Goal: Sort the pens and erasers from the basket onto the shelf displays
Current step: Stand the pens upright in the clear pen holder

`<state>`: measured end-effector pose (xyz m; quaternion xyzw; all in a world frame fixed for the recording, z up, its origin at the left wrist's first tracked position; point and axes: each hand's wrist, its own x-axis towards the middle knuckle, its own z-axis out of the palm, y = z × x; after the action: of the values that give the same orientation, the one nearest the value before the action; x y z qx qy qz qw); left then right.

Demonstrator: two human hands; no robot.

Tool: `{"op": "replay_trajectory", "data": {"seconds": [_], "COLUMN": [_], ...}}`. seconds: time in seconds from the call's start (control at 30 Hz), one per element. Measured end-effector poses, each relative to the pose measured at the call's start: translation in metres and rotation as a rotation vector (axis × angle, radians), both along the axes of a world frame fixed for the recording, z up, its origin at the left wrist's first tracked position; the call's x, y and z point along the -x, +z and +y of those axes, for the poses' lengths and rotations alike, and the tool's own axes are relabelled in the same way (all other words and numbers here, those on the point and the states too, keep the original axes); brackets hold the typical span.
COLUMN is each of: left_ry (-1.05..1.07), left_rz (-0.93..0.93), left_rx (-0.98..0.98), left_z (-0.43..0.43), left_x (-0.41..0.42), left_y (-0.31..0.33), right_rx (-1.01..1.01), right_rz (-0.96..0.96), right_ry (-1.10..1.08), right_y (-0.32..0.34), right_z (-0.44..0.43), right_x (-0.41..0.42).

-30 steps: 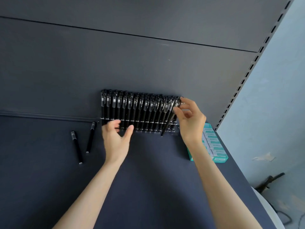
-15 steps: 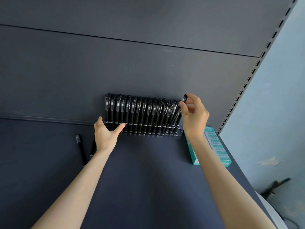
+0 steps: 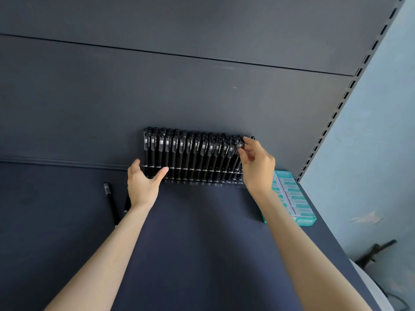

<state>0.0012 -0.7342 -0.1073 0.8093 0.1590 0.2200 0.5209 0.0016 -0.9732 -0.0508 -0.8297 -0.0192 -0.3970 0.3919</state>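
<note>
Slotting pens into the shelf rack [image 3: 193,173]
Right hand [image 3: 258,167] pinches end pen [image 3: 252,138]; left hand [image 3: 142,187], fingers spread, braces rack; loose pens [image 3: 111,204] likely next.

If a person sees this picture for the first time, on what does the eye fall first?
A long rack of black pens stands at the back of the dark shelf. The right hand pinches the rightmost pen; the left hand touches the rack's lower left corner. A teal box of erasers lies to its right, two loose pens to its left.
</note>
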Motion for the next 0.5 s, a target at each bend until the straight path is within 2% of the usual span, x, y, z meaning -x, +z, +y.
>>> {"op": "replay_trajectory", "data": {"seconds": [0.37, 0.5], "left_ry": [-0.019, -0.031], "left_rz": [0.055, 0.073], "left_rx": [-0.036, -0.047], "left_z": [0.000, 0.001], "left_x": [0.003, 0.006], "left_y": [0.007, 0.010], "right_rx": [0.112, 0.100], "right_rz": [0.164, 0.155], "right_ry": [-0.005, -0.017], "right_y": [0.004, 0.000], "right_z": [-0.004, -0.004], "right_x": [-0.002, 0.003]}}
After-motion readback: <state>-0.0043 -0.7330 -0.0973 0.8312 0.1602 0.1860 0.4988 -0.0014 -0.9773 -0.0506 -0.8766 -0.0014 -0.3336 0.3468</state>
